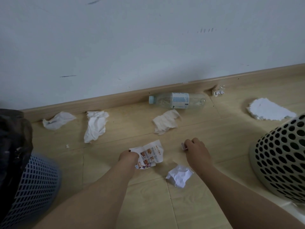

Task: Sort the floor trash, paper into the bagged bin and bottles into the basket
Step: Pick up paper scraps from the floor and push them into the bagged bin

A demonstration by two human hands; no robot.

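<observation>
I am watching my left hand (129,157) gripping a crumpled printed leaflet (151,152), while my right hand (196,150) is pinching a small paper scrap (183,146) nearby. A crumpled white sheet (179,176) is lying between my forearms. The bottle (176,100) is lying on its side against the baseboard (99,100). The bagged bin (29,187) is sitting at left, the basket (280,159) at right.

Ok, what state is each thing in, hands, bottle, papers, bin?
left hand: grips the printed leaflet
right hand: pinches a small scrap
bottle: capped, lying on its side
crumpled white paper: loose on the floor
bagged bin: lined with a black bag
</observation>
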